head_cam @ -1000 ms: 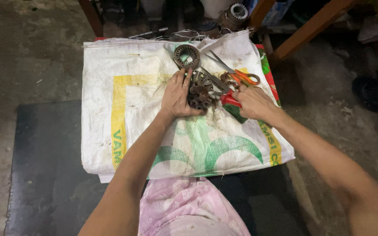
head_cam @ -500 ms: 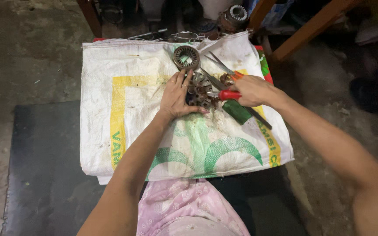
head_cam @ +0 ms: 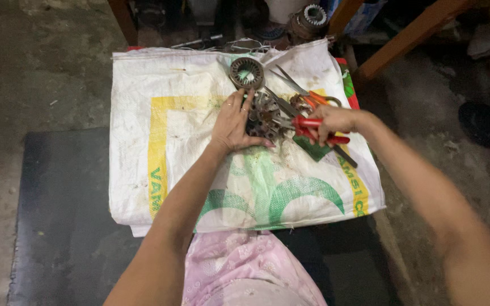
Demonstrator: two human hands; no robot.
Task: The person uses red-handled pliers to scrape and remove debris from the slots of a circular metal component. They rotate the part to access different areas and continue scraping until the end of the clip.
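Motor stator core (head_cam: 262, 116), dark and wire-clogged, sits just above frame centre on the woven sack (head_cam: 160, 170). My left hand (head_cam: 232, 123) presses it flat; my right hand (head_cam: 331, 120) grips red-handled pliers (head_cam: 313, 126) at its edge. I judge much wire remains. Farther up lies a bare ring core (head_cam: 246, 72).

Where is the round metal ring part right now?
In the head view, the ring-shaped metal core lies at the far edge of the white woven sack, just beyond the left hand.
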